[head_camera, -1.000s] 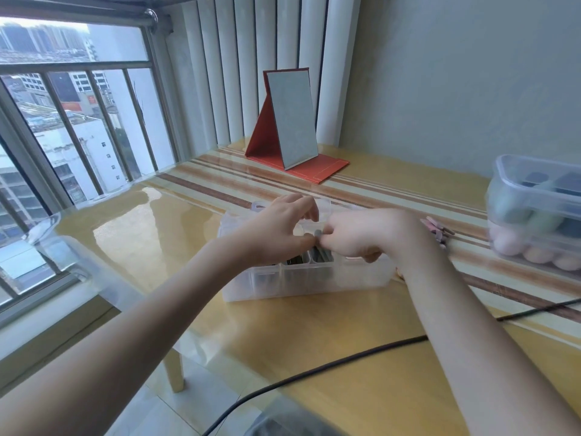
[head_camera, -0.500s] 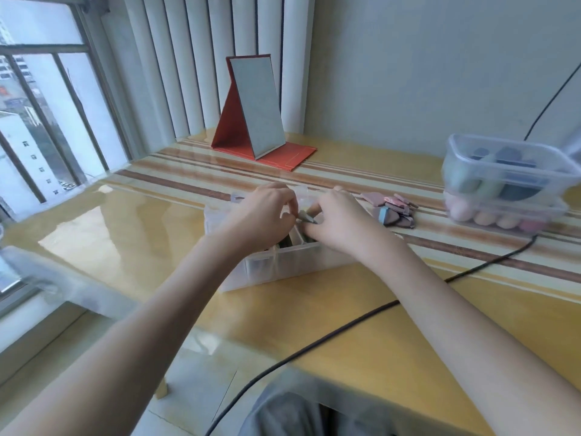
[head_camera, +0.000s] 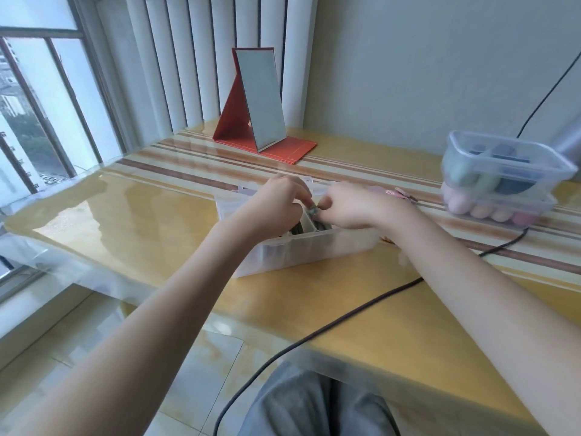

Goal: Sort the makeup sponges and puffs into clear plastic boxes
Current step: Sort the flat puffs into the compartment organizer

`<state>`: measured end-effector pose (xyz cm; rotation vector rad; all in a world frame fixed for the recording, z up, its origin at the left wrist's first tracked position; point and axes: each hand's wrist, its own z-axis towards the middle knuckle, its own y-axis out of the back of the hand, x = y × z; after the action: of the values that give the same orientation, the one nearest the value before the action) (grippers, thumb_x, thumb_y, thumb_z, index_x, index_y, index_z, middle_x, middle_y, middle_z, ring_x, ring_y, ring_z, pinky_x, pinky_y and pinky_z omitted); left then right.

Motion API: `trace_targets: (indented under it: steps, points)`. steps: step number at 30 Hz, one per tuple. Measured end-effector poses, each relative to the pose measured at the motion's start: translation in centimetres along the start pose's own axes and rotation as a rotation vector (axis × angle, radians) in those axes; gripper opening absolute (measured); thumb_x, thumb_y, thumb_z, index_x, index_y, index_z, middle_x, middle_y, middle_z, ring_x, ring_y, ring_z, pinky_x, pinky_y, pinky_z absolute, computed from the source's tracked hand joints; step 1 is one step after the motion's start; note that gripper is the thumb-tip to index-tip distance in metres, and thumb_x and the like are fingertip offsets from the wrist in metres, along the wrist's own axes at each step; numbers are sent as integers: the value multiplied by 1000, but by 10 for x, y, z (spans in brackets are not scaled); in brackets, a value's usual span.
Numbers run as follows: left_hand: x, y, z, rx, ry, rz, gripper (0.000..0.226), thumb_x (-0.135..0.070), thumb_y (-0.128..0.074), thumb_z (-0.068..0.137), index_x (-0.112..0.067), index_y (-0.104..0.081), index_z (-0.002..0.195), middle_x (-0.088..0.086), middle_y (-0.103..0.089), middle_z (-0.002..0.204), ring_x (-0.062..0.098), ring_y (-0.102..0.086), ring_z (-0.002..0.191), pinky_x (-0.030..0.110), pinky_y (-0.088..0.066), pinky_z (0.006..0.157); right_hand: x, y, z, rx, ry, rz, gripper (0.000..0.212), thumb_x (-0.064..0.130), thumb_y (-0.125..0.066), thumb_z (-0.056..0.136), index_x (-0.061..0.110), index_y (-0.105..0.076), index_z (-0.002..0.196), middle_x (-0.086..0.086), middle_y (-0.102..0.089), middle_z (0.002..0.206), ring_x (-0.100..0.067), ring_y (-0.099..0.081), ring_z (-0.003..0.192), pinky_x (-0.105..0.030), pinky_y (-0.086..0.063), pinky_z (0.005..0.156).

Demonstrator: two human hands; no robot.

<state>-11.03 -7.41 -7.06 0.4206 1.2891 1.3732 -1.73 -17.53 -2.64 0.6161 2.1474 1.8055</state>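
Two bare forearms, no sleeves, no watch or bracelet visible. Left hand (head_camera: 276, 202) and right hand (head_camera: 349, 207) without rings or gloves as far as visible. Grey trousers (head_camera: 314, 404) of soft cloth at the bottom edge.

This looks like a home, a room high in a city flat. A barred window (head_camera: 34, 121) shows buildings far below, white vertical blinds (head_camera: 195, 58) hang beside it, and a folding red vanity mirror (head_camera: 259, 102) stands on a wooden table (head_camera: 141, 234) under a clear cover, over a tiled floor (head_camera: 94, 350).
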Motion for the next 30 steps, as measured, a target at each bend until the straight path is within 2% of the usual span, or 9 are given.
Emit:
trace_targets:
  steps: [3,7,10,14,18,21,23,25,30]
  points:
    - [2,-1,-1,4,-23,-9,50,14,-39,73,-7,-72,103,5,-62,121,21,-48,118,19,-30,94,-7,-8,-4,-115,34,144,36,30,-57,94,0,-67,76,-6,-45,67,-18,-38,57,-28,-23,46]
    - [4,-3,-2,15,-40,23,50,11,-38,75,-10,-68,110,4,-58,125,22,-43,122,31,-31,103,-11,-20,1,-392,2,324,26,33,-73,83,7,-77,83,-9,-70,93,-23,-56,83,-28,-39,61]
    - [2,-3,-2,31,-40,39,54,11,-36,76,-13,-64,115,3,-53,129,21,-38,125,31,-28,103,-11,-19,-3,-355,7,150,31,40,-60,93,16,-73,105,-10,-50,123,-28,-39,120,-36,-38,90]
    - [2,-4,-2,81,-41,95,59,11,-34,79,-19,-59,124,0,-46,134,21,-32,126,37,-29,105,7,-16,-9,-248,9,-240,33,13,-46,96,11,-54,129,-14,-37,133,-32,-27,127,-36,-34,91]
    - [-4,-3,2,172,-41,262,62,8,-34,79,-25,-56,127,1,-36,134,24,-25,123,38,-28,100,13,-13,-6,-179,-17,-207,36,5,-40,94,8,-50,128,-16,-37,136,-34,-27,130,-39,-36,96]
    - [-12,0,7,258,-11,339,67,9,-35,77,-27,-52,130,4,-31,131,28,-24,120,34,-26,91,4,-12,2,-247,-39,-44,13,17,-52,95,15,-61,104,-12,-45,125,-32,-32,124,-36,-36,86]
    - [-15,0,15,312,10,381,62,8,-37,79,-26,-53,128,5,-30,127,29,-25,118,36,-30,93,-4,-10,0,-352,-45,48,19,32,-64,90,15,-72,96,-8,-46,111,-30,-36,120,-33,-36,79]
    - [-18,-1,22,361,32,412,55,6,-39,83,-25,-56,124,5,-28,123,30,-25,116,40,-35,95,-10,-9,-4,-353,-33,76,23,41,-65,88,22,-75,95,-5,-43,105,-27,-36,119,-32,-31,71]
    - [-17,-1,31,360,28,327,52,8,-38,82,-18,-60,122,5,-28,113,27,-27,115,39,-37,95,-10,-15,0,-292,11,2,22,27,-58,94,21,-69,111,-9,-47,123,-29,-34,123,-36,-36,83]
